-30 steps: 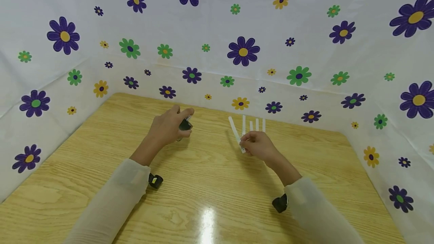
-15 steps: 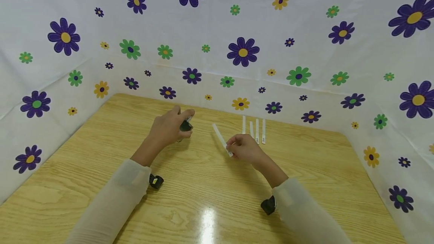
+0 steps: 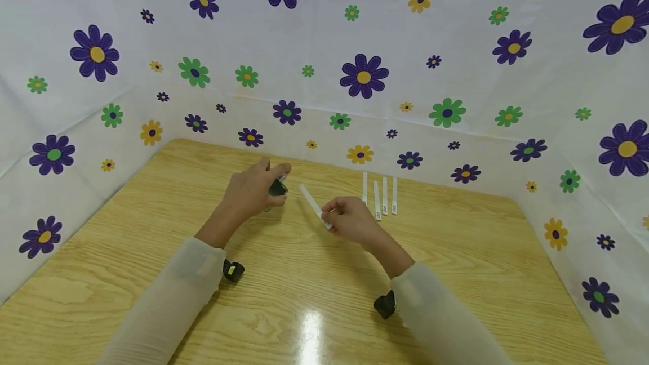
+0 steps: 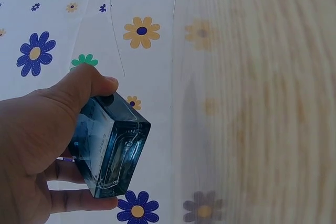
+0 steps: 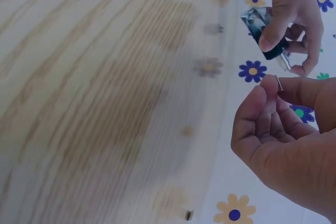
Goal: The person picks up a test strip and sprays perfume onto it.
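My left hand [image 3: 248,191] grips a blue-green glass perfume bottle [image 4: 113,142], tilted, above the far left-centre of the table. In the left wrist view the thumb lies along its upper side and fingers curl under it. To its right, my right hand [image 3: 352,219] pinches the near end of a white paper strip [image 3: 312,201] between thumb and fingers. The strip's far end slants toward the bottle, and a gap stays between them. Seen nearly edge-on in the right wrist view, only a sliver of the strip shows.
Several more white paper strips [image 3: 385,196] with small print at their near ends lie side by side behind the right hand. The wood-grain table [image 3: 284,297] meets a flower-patterned cloth [image 3: 314,27] at the back and sides. Black cameras [image 3: 233,271] hang at both wrists.
My right hand has lifted one strip away from the row and carried it left, toward the bottle. The left hand with the bottle has stayed nearly still.
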`<state>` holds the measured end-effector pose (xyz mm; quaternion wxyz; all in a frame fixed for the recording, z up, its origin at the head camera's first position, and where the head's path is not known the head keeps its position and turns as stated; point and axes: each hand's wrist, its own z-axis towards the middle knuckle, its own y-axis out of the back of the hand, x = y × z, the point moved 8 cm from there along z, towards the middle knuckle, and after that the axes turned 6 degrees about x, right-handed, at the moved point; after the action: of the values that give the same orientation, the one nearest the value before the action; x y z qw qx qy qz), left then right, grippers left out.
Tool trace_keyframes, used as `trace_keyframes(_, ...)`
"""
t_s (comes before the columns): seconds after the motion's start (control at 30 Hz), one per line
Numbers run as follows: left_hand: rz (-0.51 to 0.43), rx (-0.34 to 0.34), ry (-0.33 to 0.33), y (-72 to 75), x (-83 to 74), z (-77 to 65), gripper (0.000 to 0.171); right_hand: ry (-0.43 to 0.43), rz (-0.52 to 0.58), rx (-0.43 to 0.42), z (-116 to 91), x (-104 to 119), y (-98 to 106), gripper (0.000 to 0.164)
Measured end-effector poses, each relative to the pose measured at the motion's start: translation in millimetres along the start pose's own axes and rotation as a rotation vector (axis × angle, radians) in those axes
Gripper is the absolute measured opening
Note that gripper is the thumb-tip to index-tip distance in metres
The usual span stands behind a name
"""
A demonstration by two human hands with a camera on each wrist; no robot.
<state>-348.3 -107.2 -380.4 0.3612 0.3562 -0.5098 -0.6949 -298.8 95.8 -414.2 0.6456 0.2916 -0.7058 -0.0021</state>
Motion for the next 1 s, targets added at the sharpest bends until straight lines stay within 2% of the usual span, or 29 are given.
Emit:
trace_keyframes(0.23,0.014,-0.009,-0.012,2.1,-1.9,-0.8,0.062,0.001,0.013,-0.008,3,8,-5,0.012)
trace_keyframes(0.53,0.066,-0.007,-0.017,-2.1,-2.8,-0.1,0.062,0.001,0.013,-0.010,3,13,-7,0.013)
trace_keyframes(1.0,0.015,0.007,-0.017,-4.8,-3.9,-0.2,0.060,0.026,0.021,0.012,2,18,-10,0.013)
